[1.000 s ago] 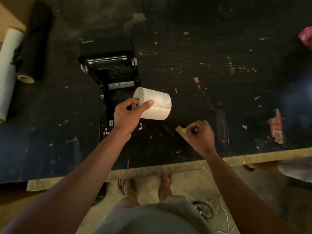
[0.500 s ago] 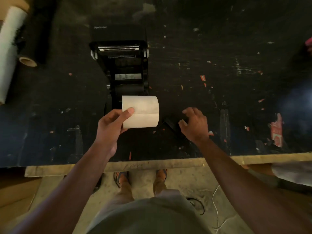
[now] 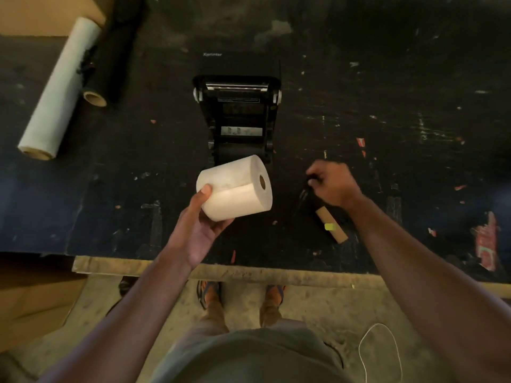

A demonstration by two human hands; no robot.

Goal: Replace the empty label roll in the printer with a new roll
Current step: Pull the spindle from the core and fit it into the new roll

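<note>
Black worktable [image 3: 387,78] is scuffed, with a bare wooden front edge. At 12 o'clock stands the black Xprinter label printer [image 3: 237,111], lid open. At 10 o'clock lie a long white roll [image 3: 59,89] and a black roll [image 3: 116,48] side by side. Centre: the new label roll [image 3: 235,187], white, core facing 3 o'clock, is gripped from beneath by the left hand [image 3: 199,230], thumb on its face, just in front of the printer's bay. At 4 o'clock lies the empty cardboard core [image 3: 331,224], flat on the table. Right hand [image 3: 331,185], fingers curled, is blurred; contents cannot be determined.
</note>
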